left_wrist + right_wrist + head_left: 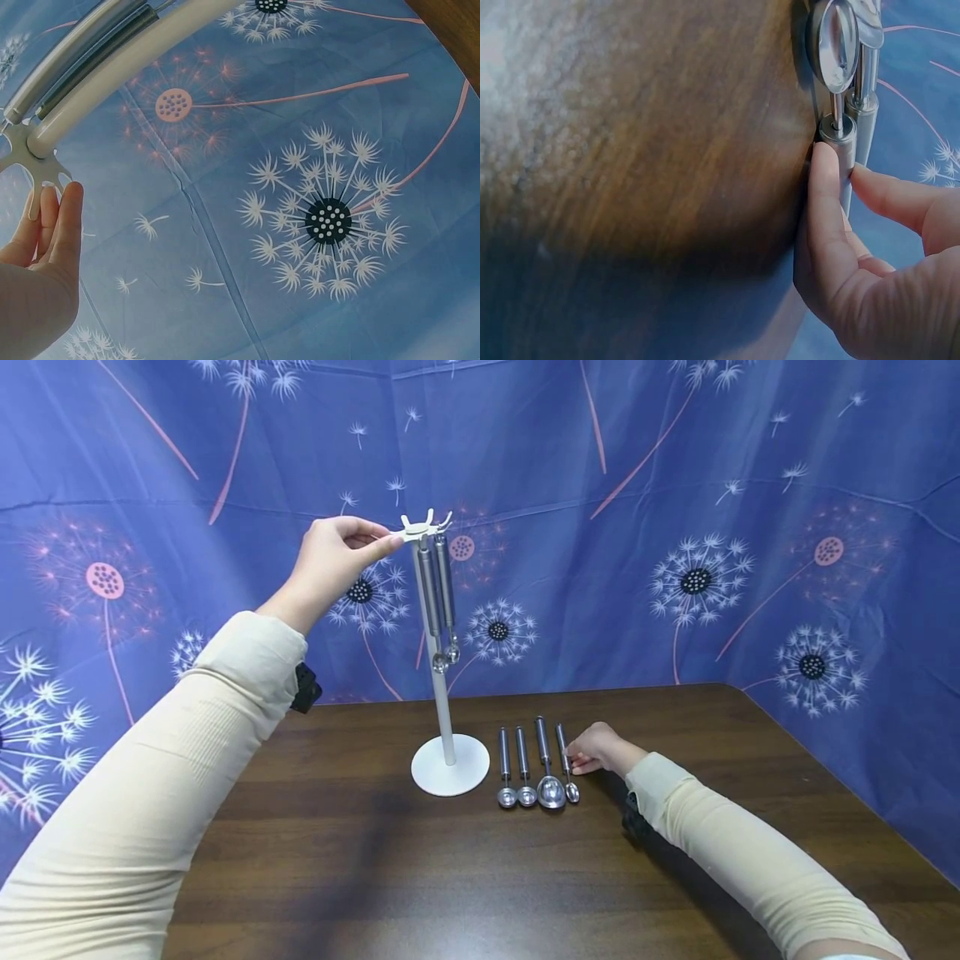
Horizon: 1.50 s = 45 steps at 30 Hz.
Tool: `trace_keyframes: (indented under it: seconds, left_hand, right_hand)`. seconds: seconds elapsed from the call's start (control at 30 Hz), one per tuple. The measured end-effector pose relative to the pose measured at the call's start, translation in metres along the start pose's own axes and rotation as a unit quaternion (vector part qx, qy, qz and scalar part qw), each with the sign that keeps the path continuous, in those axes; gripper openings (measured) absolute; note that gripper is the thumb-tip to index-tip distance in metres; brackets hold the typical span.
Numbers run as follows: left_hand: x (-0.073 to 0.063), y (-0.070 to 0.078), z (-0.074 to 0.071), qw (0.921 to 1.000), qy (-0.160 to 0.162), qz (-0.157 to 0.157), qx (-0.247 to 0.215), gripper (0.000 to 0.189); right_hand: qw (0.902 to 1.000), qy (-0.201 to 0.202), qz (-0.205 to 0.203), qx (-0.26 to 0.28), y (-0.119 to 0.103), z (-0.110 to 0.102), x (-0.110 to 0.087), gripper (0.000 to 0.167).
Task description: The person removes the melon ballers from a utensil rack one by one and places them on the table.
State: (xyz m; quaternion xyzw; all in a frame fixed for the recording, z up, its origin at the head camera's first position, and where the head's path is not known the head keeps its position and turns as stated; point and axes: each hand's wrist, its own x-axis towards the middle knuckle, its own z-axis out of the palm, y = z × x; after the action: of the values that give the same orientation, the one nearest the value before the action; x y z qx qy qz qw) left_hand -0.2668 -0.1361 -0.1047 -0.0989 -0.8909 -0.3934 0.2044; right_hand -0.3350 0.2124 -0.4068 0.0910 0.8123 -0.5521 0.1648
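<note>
With thumb and fingers, my left hand (337, 552) pinches one arm of the hooked top (34, 161) of a white stand (444, 718). Two steel scoops with thick handles, one in front (429, 597) and one behind (445, 581), hang from its hooks, their small round bowls pointing down. On the table, my right hand (597, 748) pinches the handle of a small oval scoop (573, 792), the rightmost of a row. Its shiny bowl (836, 45) shows beyond the fingertips in the right wrist view. Left of it lies a larger oval scoop (551, 792).
Two small round scoops, one (507, 797) nearer the stand and one (527, 796) beside it, complete the row, handles toward the back. The stand's round white base (427, 772) rests on the brown wooden table (480, 877). Behind hangs a blue dandelion-print cloth (600, 610).
</note>
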Motion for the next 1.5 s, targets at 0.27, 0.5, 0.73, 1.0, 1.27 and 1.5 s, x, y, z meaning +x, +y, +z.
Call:
trace_keyframes:
  seconds: [0.27, 0.5, 0.73, 1.0, 1.27, 1.5]
  left_hand:
    - [0.000, 0.000, 0.001, 1.0000, 0.002, 0.005, 0.000, 0.054]
    - [0.000, -0.002, 0.002, 1.0000, 0.008, 0.005, -0.001, 0.054]
    - [0.001, -0.006, 0.003, 0.9999, 0.003, 0.010, -0.006, 0.054]
    - [0.002, -0.009, 0.002, 0.9992, -0.007, 0.025, -0.029, 0.053]
    - [-0.001, -0.007, 0.001, 0.9992, -0.009, 0.032, -0.024, 0.052]
    - [-0.002, -0.004, 0.001, 0.9993, -0.014, 0.034, -0.008, 0.053]
  right_hand:
    - [1.0000, -0.003, 0.004, 0.005, 0.001, -0.001, -0.002, 0.007]
    - [0.9998, -0.014, 0.005, 0.016, -0.003, -0.008, -0.008, 0.016]
    - [0.9995, -0.018, -0.009, 0.024, -0.012, -0.018, -0.011, 0.019]
    - [0.9981, -0.010, -0.034, 0.050, -0.036, -0.025, -0.013, 0.009]
    - [0.9975, -0.010, -0.056, 0.041, -0.067, -0.028, -0.021, 0.033]
    - [0.9963, -0.003, -0.081, 0.028, -0.106, -0.028, -0.034, 0.045]
